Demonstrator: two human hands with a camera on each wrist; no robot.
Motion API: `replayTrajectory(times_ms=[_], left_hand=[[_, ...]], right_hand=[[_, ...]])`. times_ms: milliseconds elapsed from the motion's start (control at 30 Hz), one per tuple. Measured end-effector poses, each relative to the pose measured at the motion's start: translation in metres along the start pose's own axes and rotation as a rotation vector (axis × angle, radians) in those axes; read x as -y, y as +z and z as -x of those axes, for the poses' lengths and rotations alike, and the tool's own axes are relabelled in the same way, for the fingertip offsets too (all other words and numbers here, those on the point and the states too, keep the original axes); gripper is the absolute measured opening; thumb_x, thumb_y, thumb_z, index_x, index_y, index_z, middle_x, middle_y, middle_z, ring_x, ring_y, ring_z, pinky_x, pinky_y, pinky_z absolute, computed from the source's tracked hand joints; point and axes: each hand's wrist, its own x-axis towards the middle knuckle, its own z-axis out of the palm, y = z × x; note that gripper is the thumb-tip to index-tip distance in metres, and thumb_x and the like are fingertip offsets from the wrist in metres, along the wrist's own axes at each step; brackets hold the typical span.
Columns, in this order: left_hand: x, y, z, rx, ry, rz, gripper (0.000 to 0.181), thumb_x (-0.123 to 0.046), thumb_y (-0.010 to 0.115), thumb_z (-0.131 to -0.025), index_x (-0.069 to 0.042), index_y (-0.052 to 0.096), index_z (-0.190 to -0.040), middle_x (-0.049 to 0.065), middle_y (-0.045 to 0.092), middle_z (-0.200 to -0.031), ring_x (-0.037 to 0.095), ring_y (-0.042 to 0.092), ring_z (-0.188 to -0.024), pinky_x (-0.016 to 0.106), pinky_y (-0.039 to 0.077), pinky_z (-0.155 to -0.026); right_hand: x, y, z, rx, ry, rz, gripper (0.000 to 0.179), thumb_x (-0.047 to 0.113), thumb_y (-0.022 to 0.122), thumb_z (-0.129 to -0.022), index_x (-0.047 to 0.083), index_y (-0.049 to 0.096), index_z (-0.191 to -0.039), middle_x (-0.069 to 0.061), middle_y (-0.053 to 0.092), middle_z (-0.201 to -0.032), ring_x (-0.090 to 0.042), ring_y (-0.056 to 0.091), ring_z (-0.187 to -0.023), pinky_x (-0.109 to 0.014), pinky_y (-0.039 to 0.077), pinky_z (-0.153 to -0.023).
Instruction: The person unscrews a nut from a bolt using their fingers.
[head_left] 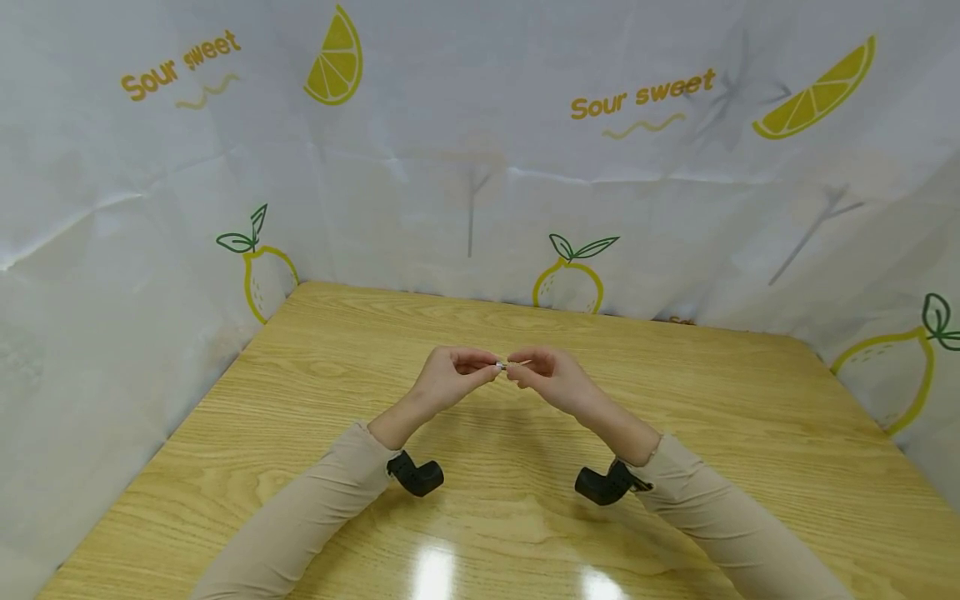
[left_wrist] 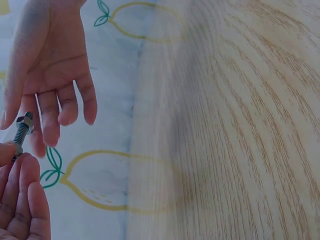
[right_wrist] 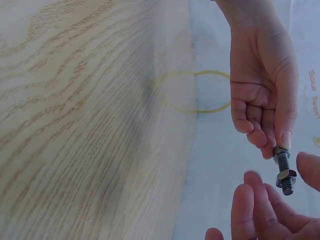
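My left hand (head_left: pixel 446 379) pinches a metal bolt (right_wrist: pixel 283 161) by its head end, between thumb and fingers. The bolt's threaded end points toward my right hand (head_left: pixel 555 379). A hex nut (right_wrist: pixel 286 174) sits on the thread near that free end, with a little thread showing past it. Around the nut, the right thumb (right_wrist: pixel 309 170) and fingers (right_wrist: pixel 257 200) are spread, and gaps show between them and the metal in the right wrist view. The bolt head is mostly hidden by the left fingertips (left_wrist: pixel 27 167). Both hands are raised above the wooden table (head_left: pixel 480 517).
A white cloth (head_left: pixel 420 217) printed with lemons hangs behind the table and along its sides. Black wrist mounts (head_left: pixel 416 475) stick out from both sleeves. Light glares off the table's near part.
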Motion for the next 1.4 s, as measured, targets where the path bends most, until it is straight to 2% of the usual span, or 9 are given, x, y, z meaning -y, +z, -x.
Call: replayTrajectory(times_ms=[133, 267, 367, 533, 667, 833, 933, 1200, 1400], left_hand=[[-0.0006, -0.0005, 0.0009, -0.004, 0.000, -0.002, 0.026, -0.018, 0.064, -0.089, -0.003, 0.068, -0.109, 0.017, 0.070, -0.103, 0.035, 0.065, -0.097, 0.030, 0.055, -0.080], [-0.0028, -0.0007, 0.0017, -0.013, -0.014, 0.010, 0.025, -0.018, 0.064, -0.089, -0.003, 0.069, -0.109, 0.017, 0.070, -0.102, 0.036, 0.065, -0.098, 0.029, 0.055, -0.079], [-0.0030, -0.0007, 0.0018, -0.014, -0.016, 0.013, 0.025, -0.018, 0.064, -0.089, -0.003, 0.069, -0.109, 0.017, 0.070, -0.102, 0.036, 0.065, -0.097, 0.028, 0.055, -0.078], [-0.0013, -0.0006, 0.0014, -0.007, -0.013, 0.001, 0.026, -0.018, 0.064, -0.089, -0.003, 0.068, -0.110, 0.017, 0.070, -0.103, 0.034, 0.065, -0.097, 0.029, 0.055, -0.079], [-0.0012, -0.0007, 0.0015, -0.011, -0.009, -0.004, 0.026, -0.018, 0.064, -0.090, -0.003, 0.068, -0.110, 0.016, 0.070, -0.103, 0.034, 0.066, -0.097, 0.030, 0.055, -0.080], [-0.0005, -0.0011, 0.0015, -0.009, -0.010, 0.006, 0.026, -0.018, 0.063, -0.090, -0.002, 0.068, -0.110, 0.018, 0.070, -0.103, 0.034, 0.065, -0.097, 0.029, 0.055, -0.080], [-0.0004, -0.0011, 0.0007, -0.006, -0.018, 0.012, 0.026, -0.018, 0.064, -0.089, -0.003, 0.068, -0.110, 0.019, 0.070, -0.104, 0.035, 0.065, -0.098, 0.029, 0.055, -0.080], [-0.0019, -0.0010, 0.0012, -0.010, -0.017, 0.010, 0.025, -0.017, 0.064, -0.089, -0.003, 0.068, -0.110, 0.017, 0.070, -0.103, 0.035, 0.065, -0.098, 0.030, 0.055, -0.081], [-0.0018, -0.0013, 0.0017, -0.009, -0.010, 0.020, 0.026, -0.017, 0.064, -0.089, -0.002, 0.068, -0.109, 0.019, 0.070, -0.103, 0.035, 0.065, -0.098, 0.031, 0.055, -0.080]], right_hand=[[0.0002, -0.0001, -0.0003, 0.005, 0.005, 0.023, 0.041, 0.033, 0.048, -0.098, 0.000, 0.060, -0.119, -0.017, 0.068, -0.108, -0.032, 0.062, -0.100, -0.054, 0.044, -0.096], [0.0011, 0.0009, 0.0003, -0.031, -0.013, -0.010, 0.029, 0.022, 0.056, -0.095, 0.004, 0.060, -0.117, -0.015, 0.065, -0.111, -0.027, 0.062, -0.101, -0.049, 0.047, -0.092], [0.0014, 0.0011, 0.0010, -0.043, -0.030, -0.034, 0.031, 0.019, 0.061, -0.091, 0.005, 0.058, -0.118, -0.016, 0.061, -0.116, -0.026, 0.061, -0.104, -0.045, 0.049, -0.090], [0.0013, 0.0005, 0.0007, -0.023, -0.006, -0.024, 0.039, 0.028, 0.057, -0.094, 0.004, 0.055, -0.124, -0.018, 0.062, -0.117, -0.030, 0.060, -0.105, -0.050, 0.047, -0.093], [0.0005, -0.0002, 0.0000, -0.011, 0.004, 0.003, 0.039, 0.032, 0.050, -0.097, 0.001, 0.059, -0.120, -0.018, 0.067, -0.109, -0.033, 0.061, -0.100, -0.053, 0.044, -0.094], [0.0000, 0.0004, 0.0010, -0.047, -0.013, -0.018, 0.031, 0.023, 0.058, -0.093, 0.003, 0.060, -0.117, -0.016, 0.064, -0.112, -0.026, 0.062, -0.100, -0.048, 0.048, -0.092], [0.0005, 0.0008, 0.0020, -0.051, -0.014, -0.046, 0.036, 0.021, 0.062, -0.091, 0.004, 0.056, -0.121, -0.017, 0.060, -0.118, -0.026, 0.061, -0.105, -0.046, 0.049, -0.091], [0.0014, 0.0005, 0.0002, -0.016, 0.016, -0.020, 0.038, 0.031, 0.052, -0.096, 0.001, 0.059, -0.119, -0.018, 0.066, -0.110, -0.032, 0.062, -0.100, -0.054, 0.044, -0.095], [0.0011, 0.0017, -0.0005, -0.057, 0.014, -0.050, 0.032, 0.020, 0.062, -0.091, 0.005, 0.058, -0.118, -0.016, 0.062, -0.116, -0.025, 0.061, -0.104, -0.047, 0.048, -0.092]])
